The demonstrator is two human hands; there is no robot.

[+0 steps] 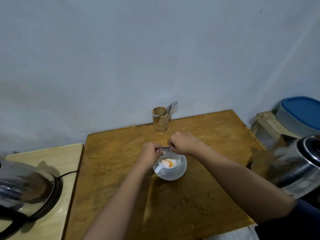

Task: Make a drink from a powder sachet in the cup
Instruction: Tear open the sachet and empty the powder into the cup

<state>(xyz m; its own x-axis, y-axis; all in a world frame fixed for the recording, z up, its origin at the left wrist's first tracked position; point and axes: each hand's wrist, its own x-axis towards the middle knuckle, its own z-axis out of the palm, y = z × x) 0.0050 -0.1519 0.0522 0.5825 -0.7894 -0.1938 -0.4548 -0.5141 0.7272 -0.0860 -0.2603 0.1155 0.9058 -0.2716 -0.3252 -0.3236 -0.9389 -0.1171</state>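
A white cup [166, 168] stands on a white saucer [178, 174] in the middle of the brown wooden table [199, 196]. Pale and orange powder lies inside the cup. Just above the cup's far rim, my left hand [150, 153] and my right hand [181, 142] each pinch one end of a small sachet [164, 149], stretched between them. The sachet's lower part is hidden behind my fingers.
A bamboo holder [160, 120] with forks stands at the table's back edge by the wall. A steel kettle [297, 168] sits at the right, another steel kettle [22, 191] on the lighter side table at left. A blue-lidded tub [301, 115] rests on a stool.
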